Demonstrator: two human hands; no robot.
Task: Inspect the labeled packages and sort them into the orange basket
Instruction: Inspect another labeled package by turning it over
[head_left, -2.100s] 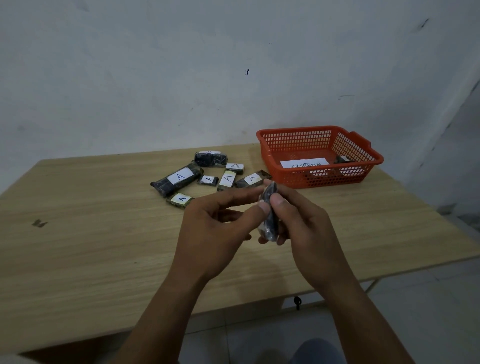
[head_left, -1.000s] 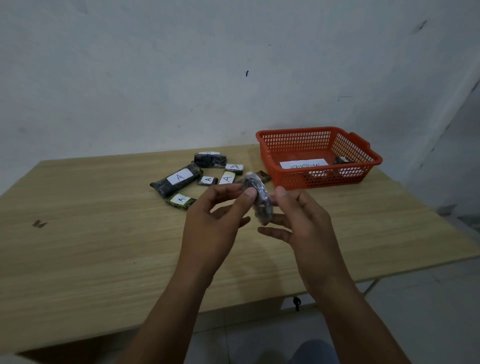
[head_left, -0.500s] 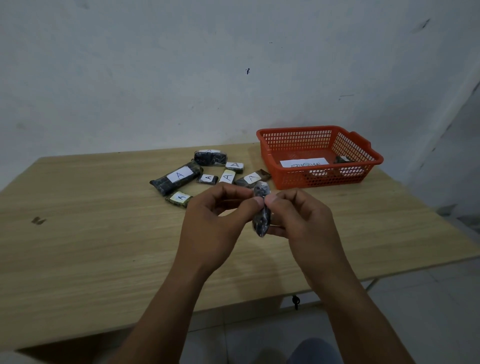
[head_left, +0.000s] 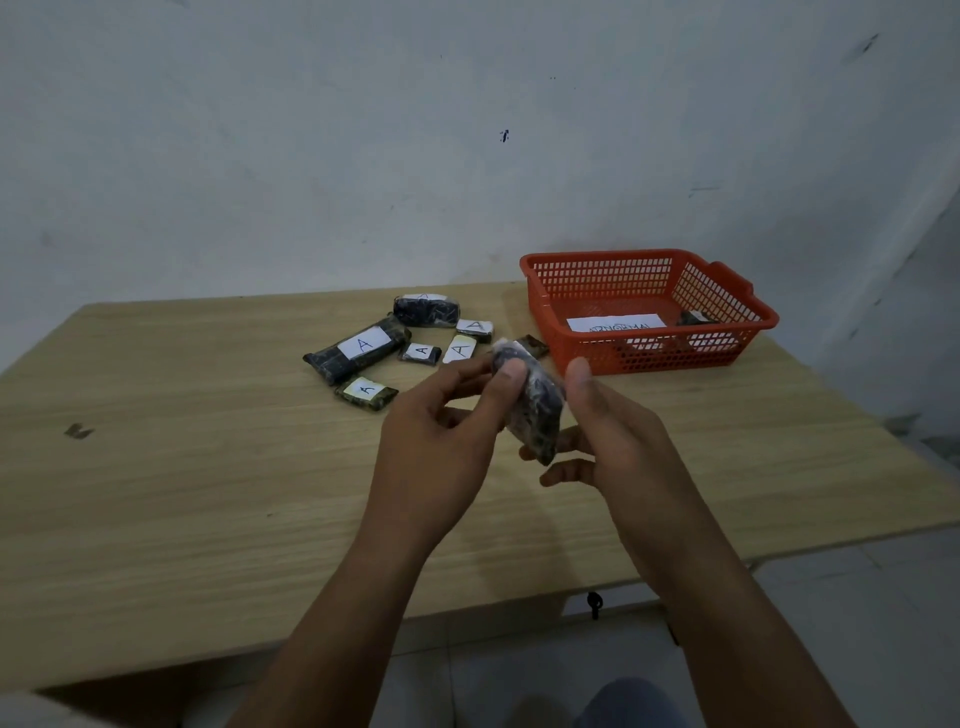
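I hold a small dark plastic-wrapped package (head_left: 535, 402) above the wooden table (head_left: 156, 493), tilted, its label not visible. My left hand (head_left: 441, 447) pinches its upper end between thumb and fingers. My right hand (head_left: 618, 441) holds its right side, thumb up along the edge and fingers under the lower end. The orange basket (head_left: 649, 353) stands at the back right and holds a white paper slip (head_left: 615, 323) and a small dark package (head_left: 693, 318). Several dark packages with white "A" labels, the longest (head_left: 358, 347) among them, lie left of the basket.
A grey wall rises right behind the table. A small dark mark (head_left: 78, 431) sits on the table's left part. The table's near edge runs just below my forearms, with tiled floor beneath.
I have turned the package between my fingers from edge-on to tilted, its broad dark face showing. Both hands stayed above the table's middle; the packages on the table have not moved.
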